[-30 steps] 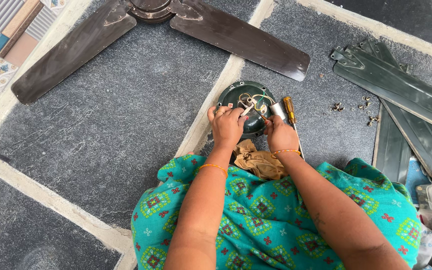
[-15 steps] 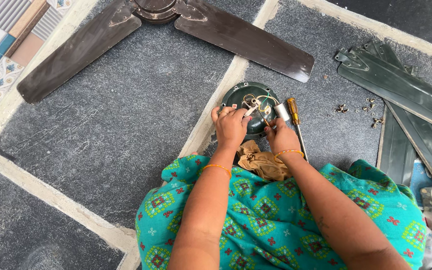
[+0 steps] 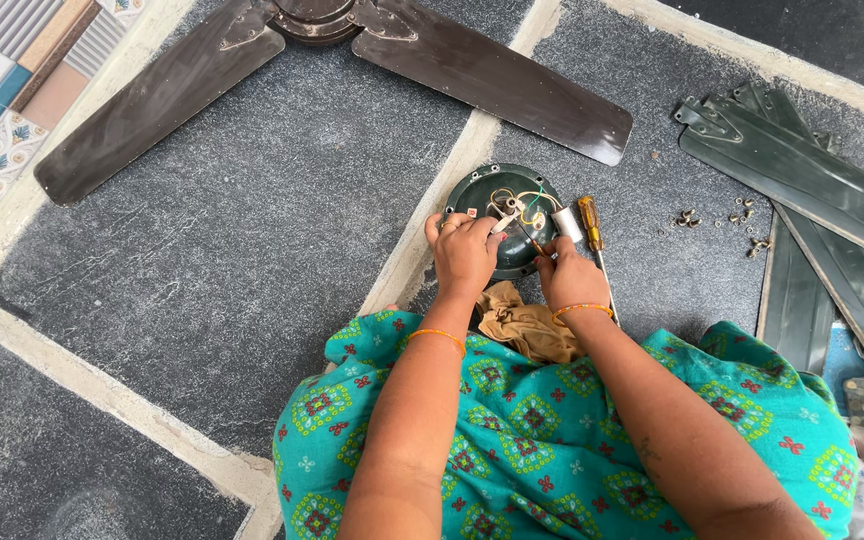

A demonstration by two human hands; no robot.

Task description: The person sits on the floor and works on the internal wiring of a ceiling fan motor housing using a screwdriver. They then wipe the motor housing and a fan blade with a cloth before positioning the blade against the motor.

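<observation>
Fan motor housing [image 3: 487, 195]: round, dark green, open side up, tangle of white, yellow, green wires inside, white cylinder capacitor [image 3: 566, 224] at its right edge. Sits centre of frame on grey stone floor [image 3: 202, 250], just above brown cloth [image 3: 527, 328]. Left hand [image 3: 464, 255] curled, fingertips pinching wire end at housing's lower left. Right hand [image 3: 570, 280] closed round thin tool, tip pointing into housing. Yellow-handled screwdriver [image 3: 590, 222] lies just right. Loose screws [image 3: 717, 218] further right, beside stacked grey fan blades [image 3: 812, 180].
</observation>
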